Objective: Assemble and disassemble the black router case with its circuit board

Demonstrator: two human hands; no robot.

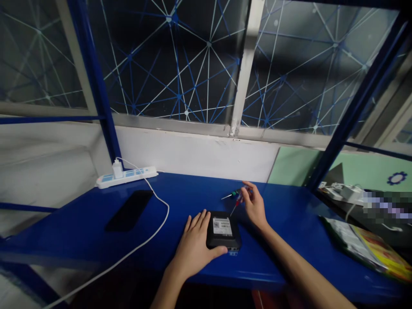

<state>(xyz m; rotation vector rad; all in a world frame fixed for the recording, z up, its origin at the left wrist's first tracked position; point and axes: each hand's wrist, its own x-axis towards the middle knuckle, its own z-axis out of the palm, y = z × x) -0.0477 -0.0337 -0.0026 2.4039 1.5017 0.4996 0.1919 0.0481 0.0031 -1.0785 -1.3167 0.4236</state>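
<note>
Bracing a black box (223, 242) on a blue desk (186, 191) with the left hand (197, 246), spread open over its left edge and with the thumb laid along its near edge. Lying label-up, with a white label (222, 227) on top and a narrow strip of desktop between its ported near side and the front edge of the desk. Gripping a red-handled screwdriver (238, 200) in the right hand (255, 205), pinched between thumb and fingers, with the shaft slanting down to the far right corner of the box; cannot tell whether touching there. Passing close by a green-handled screwdriver (234, 194) beyond the box, with its shaft toward the left; cannot tell whether apart from the fingers. Leaving a broad span of blue to the left, crossed by a looping white cable (168, 210) that drops over the front edge, then reaching a dark flat slab (129, 210) and, along the back left edge, a white power strip (130, 177). Leaving another wide span right of the right forearm, as far as a colourful packet (370, 246) near the right edge. Bounded behind by a white wall (199, 154) and framed by 2 blue posts (94, 81).
</note>
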